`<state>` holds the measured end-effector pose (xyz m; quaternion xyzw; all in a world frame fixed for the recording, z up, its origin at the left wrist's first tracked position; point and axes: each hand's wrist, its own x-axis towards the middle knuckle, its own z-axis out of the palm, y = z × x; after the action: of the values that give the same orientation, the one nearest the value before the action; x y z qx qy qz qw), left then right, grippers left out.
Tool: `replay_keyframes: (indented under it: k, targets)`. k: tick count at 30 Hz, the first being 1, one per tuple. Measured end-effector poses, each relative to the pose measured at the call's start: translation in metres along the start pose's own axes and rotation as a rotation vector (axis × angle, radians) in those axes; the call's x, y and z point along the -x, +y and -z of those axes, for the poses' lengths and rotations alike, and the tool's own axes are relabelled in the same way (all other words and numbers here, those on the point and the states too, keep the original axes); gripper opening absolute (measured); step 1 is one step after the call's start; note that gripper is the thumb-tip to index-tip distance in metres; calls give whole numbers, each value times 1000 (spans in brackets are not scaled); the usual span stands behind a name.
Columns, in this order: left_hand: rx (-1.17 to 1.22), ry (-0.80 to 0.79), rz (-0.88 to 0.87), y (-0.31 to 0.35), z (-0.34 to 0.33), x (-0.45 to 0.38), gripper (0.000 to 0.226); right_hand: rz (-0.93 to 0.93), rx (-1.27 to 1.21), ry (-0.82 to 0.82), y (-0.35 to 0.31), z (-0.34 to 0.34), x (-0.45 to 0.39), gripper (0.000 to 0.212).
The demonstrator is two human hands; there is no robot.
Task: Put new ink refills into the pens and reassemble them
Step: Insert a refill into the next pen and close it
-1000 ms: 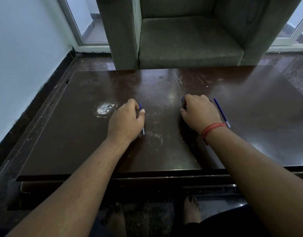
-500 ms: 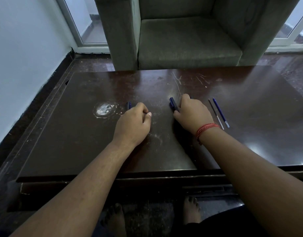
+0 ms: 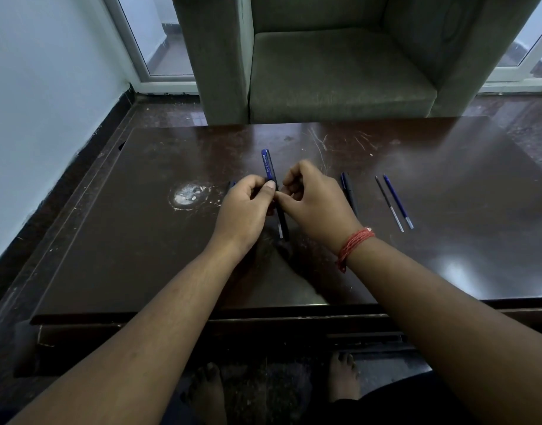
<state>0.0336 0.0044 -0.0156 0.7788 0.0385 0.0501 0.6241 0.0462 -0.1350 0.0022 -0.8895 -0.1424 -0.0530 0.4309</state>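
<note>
Hands have left the table [image 3: 447, 185] since a moment ago, when each lay flat on the wood over a separate pen part; both have now come together over its middle, lifted, working on one blue pen [image 3: 269, 164]. The left hand [image 3: 248, 207] has its fingers and thumb curled round the pen's barrel, its capped, lettered end sticking up and away from the person, while the right hand [image 3: 315, 197], wearing a red thread at the wrist, pinches at the same pen just beside the left thumb. That reads as the start of taking this pen apart or of feeding a refill in; which of the two cannot be told, since the fingers hide the joint. Below the hands a thin pale-tipped rod [image 3: 280, 230], likely a refill, shows beside the dark lower barrel, though whether it lies on the table or is held is unclear. The pen itself is slim, dark blue with white lettering on the upper part, and looks light and easy to twist. To the right of the held pen a second dark pen [image 3: 349, 191] lies on the table, and further right two loose refills [image 3: 394, 200] lie side by side, close but apart, untouched. A small blue piece [image 3: 232, 184] peeks out just left of the left hand. A white scuff mark [image 3: 188, 196] sits further left on the table.
</note>
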Motion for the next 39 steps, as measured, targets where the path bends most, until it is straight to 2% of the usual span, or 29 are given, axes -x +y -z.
replay_keyframes:
  k: [4,6,9,12,20,31,39]
  targets:
    - [-50,108,-53,1,3,-3,14,-10,57,23,4,6,-4,11]
    - [-18,172,-46,1,7,-6,13,-8,184,-8,13,9,-8,6]
    - [-10,246,-42,2,13,-8,14,17,438,-160,26,0,-6,16]
    - [-40,296,-69,2,17,-9,14,66,528,-239,28,-15,-1,24]
    - [-117,444,-74,2,26,-14,10,176,507,-264,4,-52,10,26]
    - [-247,412,-131,0,26,-12,8,157,464,-246,3,-60,9,29]
    - [-349,379,-192,-10,26,-13,6,115,382,-307,4,-53,3,40]
